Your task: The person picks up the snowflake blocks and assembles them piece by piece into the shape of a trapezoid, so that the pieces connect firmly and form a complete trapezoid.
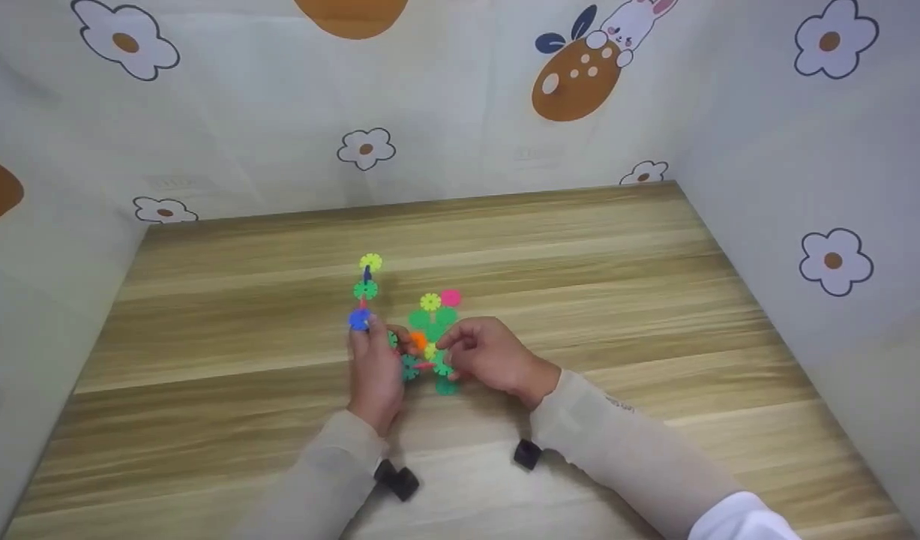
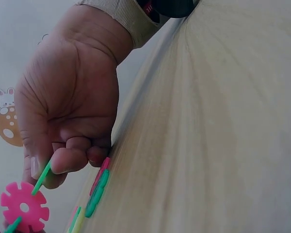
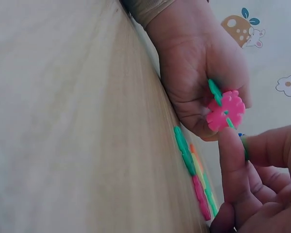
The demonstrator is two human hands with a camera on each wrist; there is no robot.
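Observation:
My left hand (image 1: 377, 379) grips part of a chain of interlocked notched plastic discs. Past its fingertips the chain shows a blue disc (image 1: 360, 319), a green disc (image 1: 366, 289) and a yellow disc (image 1: 370, 262). In the right wrist view a pink disc (image 3: 226, 110) sits at this hand, slotted with green ones. My right hand (image 1: 493, 356) pinches a green disc (image 2: 42, 178) between thumb and finger, at the pink disc's edge. Under and between the hands is a flat group of joined discs, with green discs (image 1: 436, 328), an orange disc (image 1: 418, 341) and another pink disc (image 1: 451, 298).
The wood-grain table (image 1: 579, 247) has pale, patterned cloth walls (image 1: 460, 97) at its back and sides. Black wrist devices hang under both sleeves, one left (image 1: 406, 484) and one right (image 1: 527, 454), close above the tabletop.

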